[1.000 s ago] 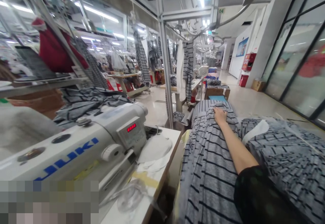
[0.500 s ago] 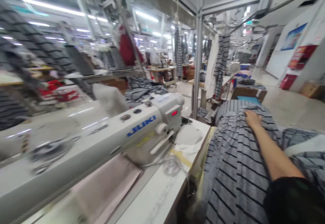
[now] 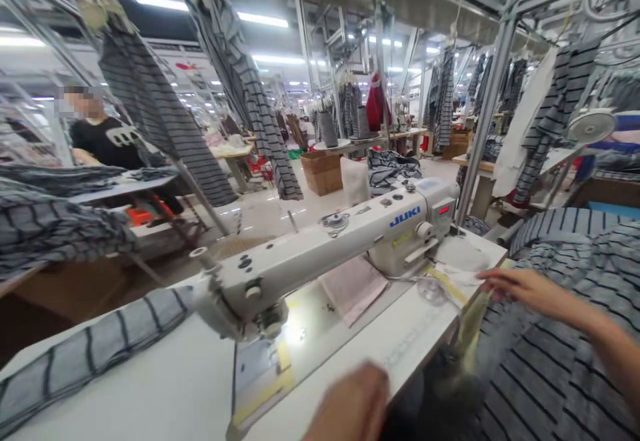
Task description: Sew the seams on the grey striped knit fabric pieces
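A white JUKI sewing machine (image 3: 325, 228) stands on a white table (image 3: 150, 374), its lamp lighting the needle area. My left hand (image 3: 353, 401), blurred, is over the table's front edge at the bottom centre; its fingers look curled, but what they hold, if anything, is not clear. At the right, my right hand (image 3: 515, 286) reaches to the table's right end, fingers extended beside a white piece of material (image 3: 463, 258). Below that arm lies a large pile of grey striped fabric (image 3: 540, 361). A pink cloth (image 3: 355, 284) rests under the machine arm.
Striped fabric (image 3: 95, 341) lies on the table's left part. Striped garments (image 3: 160, 114) hang at the upper left, near a person in a black shirt (image 3: 107, 141). A metal post (image 3: 487, 121) rises behind the machine. A cardboard box (image 3: 323, 173) stands beyond.
The view has swung left, showing the machine's needle end. My right hand has left the top of the striped pile for the table's end. My left hand has come into view.
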### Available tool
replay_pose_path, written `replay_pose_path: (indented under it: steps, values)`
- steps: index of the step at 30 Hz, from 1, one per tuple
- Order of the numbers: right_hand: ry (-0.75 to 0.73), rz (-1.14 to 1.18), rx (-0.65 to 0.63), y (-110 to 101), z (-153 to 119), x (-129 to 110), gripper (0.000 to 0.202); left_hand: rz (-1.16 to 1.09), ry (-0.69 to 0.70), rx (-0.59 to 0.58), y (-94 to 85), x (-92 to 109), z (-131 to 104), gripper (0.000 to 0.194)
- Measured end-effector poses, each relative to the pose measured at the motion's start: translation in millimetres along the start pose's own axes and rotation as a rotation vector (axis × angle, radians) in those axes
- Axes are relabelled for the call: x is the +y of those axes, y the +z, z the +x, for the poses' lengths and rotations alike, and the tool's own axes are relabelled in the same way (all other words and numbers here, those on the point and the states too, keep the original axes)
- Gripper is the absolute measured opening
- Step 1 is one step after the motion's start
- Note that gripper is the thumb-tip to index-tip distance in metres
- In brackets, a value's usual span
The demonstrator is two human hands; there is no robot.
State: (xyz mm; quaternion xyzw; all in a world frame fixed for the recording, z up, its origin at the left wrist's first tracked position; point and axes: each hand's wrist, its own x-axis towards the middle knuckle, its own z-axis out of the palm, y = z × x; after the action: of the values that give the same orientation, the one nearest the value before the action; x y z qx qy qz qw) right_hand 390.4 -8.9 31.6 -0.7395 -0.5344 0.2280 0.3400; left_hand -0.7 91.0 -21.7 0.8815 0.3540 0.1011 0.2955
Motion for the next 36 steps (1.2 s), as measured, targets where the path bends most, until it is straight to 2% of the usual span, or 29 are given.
replay_pose_path:
  steps: [1,2,3,5,7,10,15,20,23,29,32,36]
  values:
    - [-0.053,-0.027,-0.105,29,2,-19,0.039,0.067,-0.003,0.08,-8.3,-4,17,0.03]
    - [-0.08,-0.045,-0.153,58,5,-37,0.039,0.132,-0.009,0.155,-14.5,-8,34,0.031]
    - [-0.098,-0.075,-0.173,87,10,-53,0.036,0.195,-0.022,0.228,-18.6,-12,49,0.032]
    - [-0.122,-0.154,-0.169,135,22,-81,0.025,0.298,-0.024,0.311,-20.9,-20,73,0.021]
    - [-0.094,-0.229,-0.126,171,35,-100,0.019,0.376,-0.002,0.361,-17.7,-30,86,0.014]
    - [0.014,-0.297,-0.04,199,49,-117,0.02,0.453,0.043,0.423,-10.3,-45,92,0.022]
    - [0.187,-0.254,0.031,211,69,-127,0.026,0.516,0.107,0.488,-4.6,-61,98,0.027]
    - [0.257,-0.164,0.027,210,78,-127,0.026,0.55,0.138,0.512,-2.8,-63,99,0.03]
    - [0.245,-0.188,0.042,198,56,-118,0.025,0.552,0.13,0.523,-1.9,-63,94,0.029]
    - [0.216,-0.367,0.002,164,-11,-102,0.016,0.509,0.112,0.52,-1.2,-60,93,0.025]
    - [0.213,-0.481,0.009,166,-16,-114,0.03,0.487,0.107,0.515,-2.3,-58,92,0.025]
    - [0.154,-0.582,-0.007,185,3,-140,0.063,0.474,0.103,0.503,-4.8,-58,89,0.024]
